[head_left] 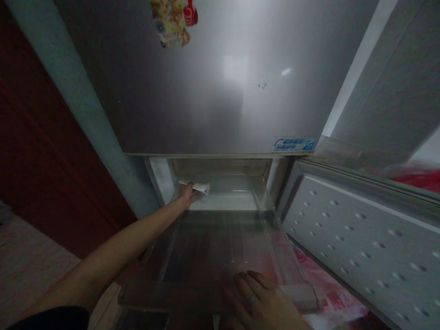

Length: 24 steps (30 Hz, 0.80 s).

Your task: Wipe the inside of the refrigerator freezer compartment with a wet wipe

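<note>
Head view: the left hand (pixel 187 196) reaches in from the lower left to just left of centre, its fingers closed around a white crumpled cloth or tissue (pixel 202 187), whose loose end sticks out to the right. The cloth is over the far left part of a clear drawer (pixel 213 238), which is pulled out from the refrigerator's lower compartment; whether it touches the plastic is unclear. At the bottom, right of centre, the right hand (pixel 259 295) lies at the drawer's front edge, fingers slightly bent and a little apart, a ring on one; whether they grip the edge cannot be told. A closed silver door (pixel 220 101) fills the upper middle, with a blue label (pixel 294 144) at its lower right. The open lower door (pixel 364 247) stands at right, a red-and-white plastic bag (pixel 333 293) beneath it.
</note>
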### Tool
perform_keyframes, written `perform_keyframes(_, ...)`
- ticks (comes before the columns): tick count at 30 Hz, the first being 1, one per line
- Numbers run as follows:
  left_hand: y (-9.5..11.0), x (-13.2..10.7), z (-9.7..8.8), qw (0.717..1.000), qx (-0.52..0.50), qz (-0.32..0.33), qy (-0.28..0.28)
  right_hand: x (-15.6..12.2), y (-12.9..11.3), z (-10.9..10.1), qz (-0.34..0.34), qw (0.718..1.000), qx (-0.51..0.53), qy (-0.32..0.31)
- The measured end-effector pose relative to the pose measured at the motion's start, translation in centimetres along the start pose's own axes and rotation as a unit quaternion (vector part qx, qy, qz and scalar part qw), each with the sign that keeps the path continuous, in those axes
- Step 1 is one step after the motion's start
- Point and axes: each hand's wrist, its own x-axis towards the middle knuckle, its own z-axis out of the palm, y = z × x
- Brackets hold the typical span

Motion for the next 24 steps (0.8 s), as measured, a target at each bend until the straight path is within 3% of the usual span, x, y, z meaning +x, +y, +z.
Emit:
perform_keyframes(9,0.6,1.9,2.0,0.996,-0.040,0.073,0.034,0.7,0.3,-0.6,0.004,1.000,0.010,0.021)
perform_keyframes(12,-0.1,2.6,2.6,0.994,-0.028,0.093,0.048,0.8,0.2,-0.4,-0.012,1.000,0.015,-0.008)
perform_keyframes(22,-2.7,2.5,5.9,0.994,0.053,0.091,0.018,-0.2,-0.1,1.7,-0.017,1.000,-0.001,-0.003)
perform_keyframes(24,-2.9,2.3,6.4,0.995,0.056,0.079,-0.006,0.2,-0.4,1.9,0.014,0.999,0.003,0.039)
